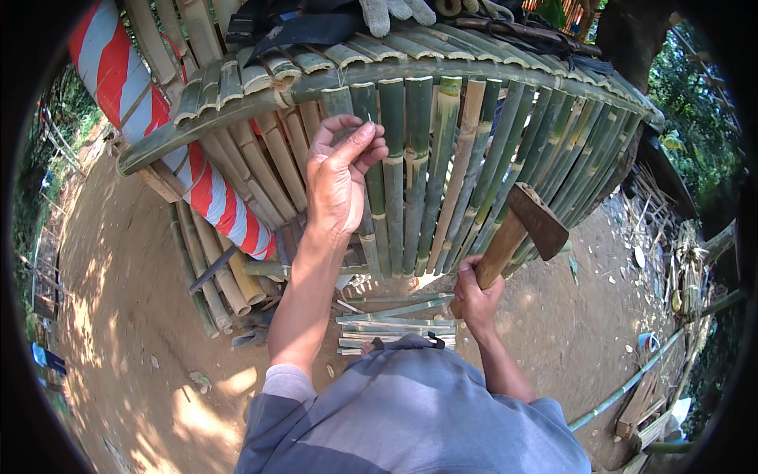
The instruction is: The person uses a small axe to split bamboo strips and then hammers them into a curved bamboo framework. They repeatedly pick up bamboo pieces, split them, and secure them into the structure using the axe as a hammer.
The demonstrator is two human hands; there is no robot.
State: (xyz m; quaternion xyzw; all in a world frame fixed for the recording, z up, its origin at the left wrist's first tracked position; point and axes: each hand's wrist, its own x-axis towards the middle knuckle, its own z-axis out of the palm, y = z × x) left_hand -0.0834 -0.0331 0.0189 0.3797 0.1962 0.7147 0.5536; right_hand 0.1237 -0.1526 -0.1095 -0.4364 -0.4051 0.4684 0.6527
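My left hand [341,170] is raised in front of the bamboo bench front, its thumb and fingers pinched together. A thin, pale, nail-like sliver [369,118] shows at its fingertips; most of it is hidden. Lower and to the right, my right hand [478,292] grips a hatchet [540,221] by its thick wooden handle. The dark steel head is up, with the blade toward the right. Upright green and tan bamboo slats [417,174] stand behind both hands, below a curved bamboo rail [316,85].
Gloves [387,14] and a dark strap [304,30] lie on the slatted bamboo top. A red-and-white wrapped post [126,79] slants at left, with bamboo poles [225,272] on the ground near it. Cut bamboo strips [395,325] lie by my body. Debris [647,209] litters the right side.
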